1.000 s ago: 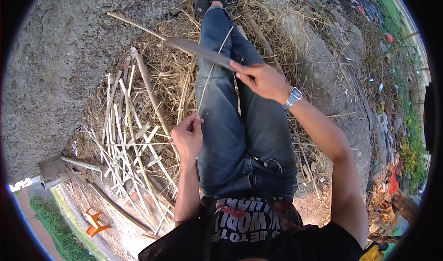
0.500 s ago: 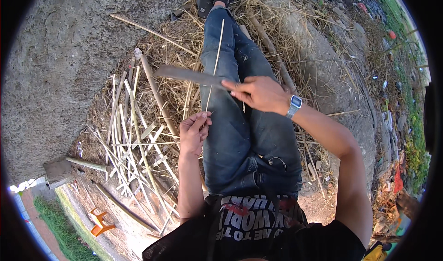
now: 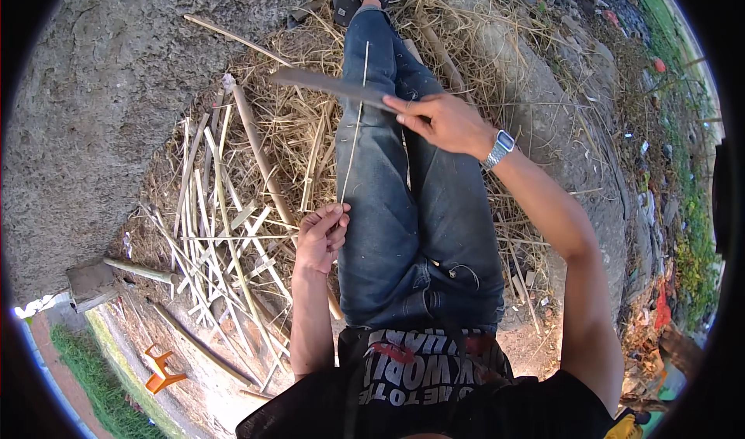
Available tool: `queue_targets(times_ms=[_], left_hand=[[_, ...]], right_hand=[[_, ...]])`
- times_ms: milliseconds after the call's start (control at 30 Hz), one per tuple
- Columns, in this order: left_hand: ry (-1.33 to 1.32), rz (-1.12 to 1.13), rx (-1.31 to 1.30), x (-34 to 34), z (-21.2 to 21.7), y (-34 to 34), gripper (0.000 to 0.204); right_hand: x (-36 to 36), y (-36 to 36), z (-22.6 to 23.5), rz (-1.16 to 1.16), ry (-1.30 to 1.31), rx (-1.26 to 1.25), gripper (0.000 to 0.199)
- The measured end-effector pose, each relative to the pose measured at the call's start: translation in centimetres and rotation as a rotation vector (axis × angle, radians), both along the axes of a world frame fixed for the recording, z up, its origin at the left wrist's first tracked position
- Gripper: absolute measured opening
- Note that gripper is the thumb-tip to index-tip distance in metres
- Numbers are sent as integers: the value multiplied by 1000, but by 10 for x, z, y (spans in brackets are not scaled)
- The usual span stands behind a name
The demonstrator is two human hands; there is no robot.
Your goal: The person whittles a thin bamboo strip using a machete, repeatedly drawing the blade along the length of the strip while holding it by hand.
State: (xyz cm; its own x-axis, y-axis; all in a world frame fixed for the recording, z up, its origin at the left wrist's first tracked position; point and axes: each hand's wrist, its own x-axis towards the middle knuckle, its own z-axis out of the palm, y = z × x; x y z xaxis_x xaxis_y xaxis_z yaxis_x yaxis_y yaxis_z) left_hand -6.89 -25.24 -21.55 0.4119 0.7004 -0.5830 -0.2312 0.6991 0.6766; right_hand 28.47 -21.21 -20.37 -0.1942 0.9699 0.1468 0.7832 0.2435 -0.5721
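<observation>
My left hand (image 3: 320, 233) pinches the near end of a thin, pale split stick (image 3: 354, 145), which runs away from me over my jeans-covered leg. Across that stick lies the long dark blade of a large knife (image 3: 330, 85), pointing left. My right hand (image 3: 446, 122) is closed at the knife's right end, its index finger stretched along the back of the blade; the handle is hidden inside the fingers. Whether the edge touches the stick, I cannot tell. Both my legs (image 3: 380, 229) are stretched out on the ground beneath the work.
Many pale split strips (image 3: 225, 245) lie crisscrossed to my left, beside a thicker pole (image 3: 260, 148). Dry straw (image 3: 310, 58) covers the ground around my legs. A large rock (image 3: 563, 128) stands at right. An orange plastic chair (image 3: 161, 371) is at the lower left.
My right hand and the knife have moved farther away along the stick, toward its far end. My left hand has drawn slightly nearer to me with the stick.
</observation>
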Motion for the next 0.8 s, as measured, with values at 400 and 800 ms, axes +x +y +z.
queue_targets(times_ms=[400, 800], left_hand=[[61, -2, 48, -7, -9, -12, 18], [56, 21, 59, -20, -6, -15, 16]], right_hand=[[17, 19, -3, -110, -18, -88, 44], [5, 16, -2, -35, -225, 71, 42]])
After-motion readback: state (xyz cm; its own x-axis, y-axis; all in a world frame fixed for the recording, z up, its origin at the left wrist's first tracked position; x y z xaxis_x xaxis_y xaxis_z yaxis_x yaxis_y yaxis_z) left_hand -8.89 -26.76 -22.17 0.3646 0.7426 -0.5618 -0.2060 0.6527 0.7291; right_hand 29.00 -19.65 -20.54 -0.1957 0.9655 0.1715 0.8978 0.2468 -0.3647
